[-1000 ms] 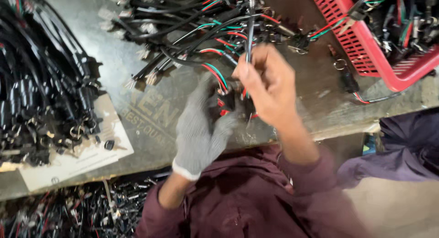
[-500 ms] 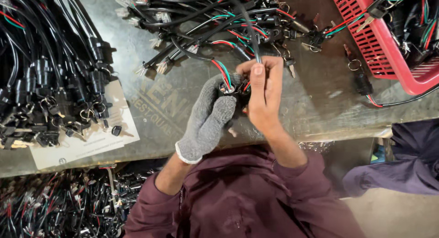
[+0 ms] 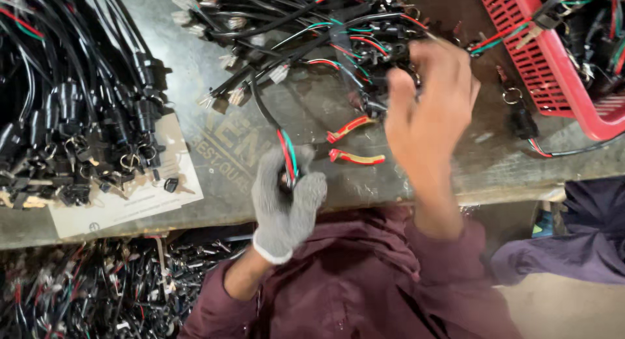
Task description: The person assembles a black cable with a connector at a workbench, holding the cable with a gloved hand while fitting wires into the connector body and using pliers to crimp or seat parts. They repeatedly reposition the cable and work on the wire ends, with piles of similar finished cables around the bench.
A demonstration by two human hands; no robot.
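Observation:
My left hand [image 3: 286, 205], in a grey knit glove, is closed around the end of a wire harness [image 3: 285, 150] with red, green and black leads that runs up to the heap. My bare right hand [image 3: 433, 111] has reached out over the tangled pile of black wire harnesses [image 3: 338, 33] at the top of the bench and is blurred; its fingers curl into the wires, and I cannot tell what they grip. Small pliers with red and yellow handles [image 3: 351, 142] lie on the bench between my hands.
A big bundle of black cables with connectors and key rings [image 3: 71, 111] fills the left, partly on a cardboard sheet [image 3: 124, 209]. A red plastic basket [image 3: 553, 59] with more wiring stands at the right. More harnesses lie below the bench edge [image 3: 78, 293].
My right hand has left the piece held at my left hand and moved up and right to the heap of harnesses. The pliers are now uncovered. My left hand stays shut on the harness end.

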